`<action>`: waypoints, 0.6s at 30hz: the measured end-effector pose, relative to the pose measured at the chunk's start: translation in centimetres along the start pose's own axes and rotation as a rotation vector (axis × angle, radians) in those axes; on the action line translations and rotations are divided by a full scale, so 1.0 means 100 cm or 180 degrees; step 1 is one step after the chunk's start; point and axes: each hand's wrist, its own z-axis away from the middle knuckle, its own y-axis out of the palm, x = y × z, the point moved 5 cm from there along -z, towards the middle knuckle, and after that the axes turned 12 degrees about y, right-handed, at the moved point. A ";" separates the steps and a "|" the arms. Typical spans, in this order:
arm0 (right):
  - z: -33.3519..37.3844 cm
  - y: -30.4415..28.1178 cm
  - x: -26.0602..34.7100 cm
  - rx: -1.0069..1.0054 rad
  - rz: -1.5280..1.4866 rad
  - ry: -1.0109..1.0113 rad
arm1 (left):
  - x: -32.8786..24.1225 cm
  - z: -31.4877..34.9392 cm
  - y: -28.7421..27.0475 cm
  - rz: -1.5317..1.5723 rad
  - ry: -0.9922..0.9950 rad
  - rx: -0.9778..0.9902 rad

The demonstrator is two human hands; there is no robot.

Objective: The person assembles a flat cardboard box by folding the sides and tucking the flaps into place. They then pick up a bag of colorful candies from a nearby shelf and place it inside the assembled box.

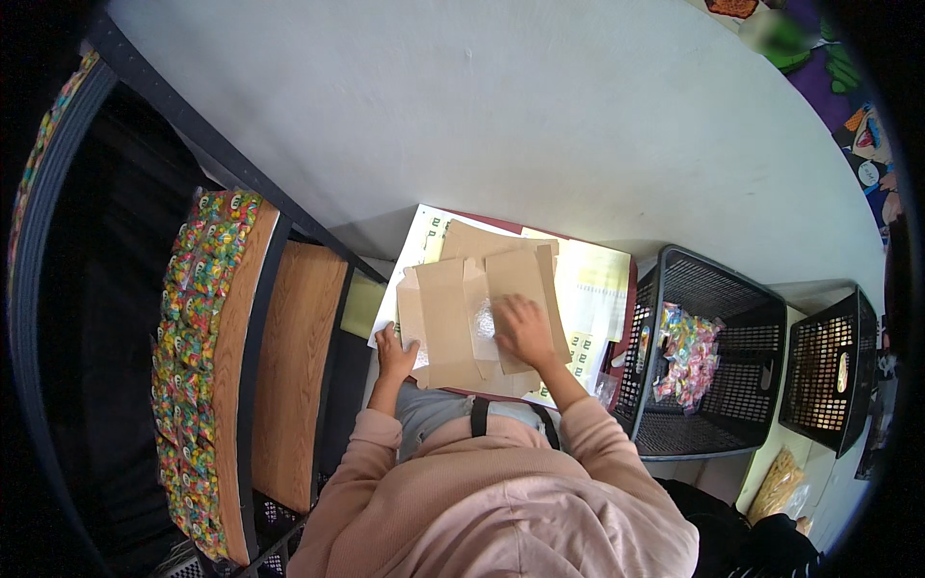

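An unfolded brown cardboard box (445, 313) lies flat before me, its creased panels and flaps spread out. My right hand (523, 332) rests palm down on its right panel, fingers spread apart. Beside those fingertips a shiny, crinkled clear patch (483, 320) shows on the middle strip; I cannot tell whether it is tape or film. At the box's lower left edge is my left hand (396, 356), open, with the thumb apart from the fingers. A smaller shiny patch shows near that thumb. Another brown cardboard piece (477, 239) lies partly covered behind the box.
White and yellow printed sheets (590, 275) lie under the cardboard on a dark red board (631, 294). To the right stand a black crate (718, 424) with colourful packets (686, 356) and a smaller black basket (833, 405). Wooden shelves (299, 376) at left carry colourful packets (188, 385).
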 end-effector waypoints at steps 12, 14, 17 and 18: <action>-0.019 0.059 0.006 0.0295 0.0462 -0.0111 | -0.058 0.003 0.002 0.4591 -0.0986 0.0144; -0.019 0.059 0.007 0.0353 0.0506 -0.0122 | -0.052 0.000 0.012 0.4516 -0.0698 0.0127; -0.019 0.059 0.009 0.0443 0.0506 -0.0080 | -0.059 -0.002 0.018 0.4307 -0.0523 0.0212; -0.020 0.059 0.010 0.0446 0.0499 -0.0055 | -0.062 -0.003 0.020 0.4218 -0.0497 0.0255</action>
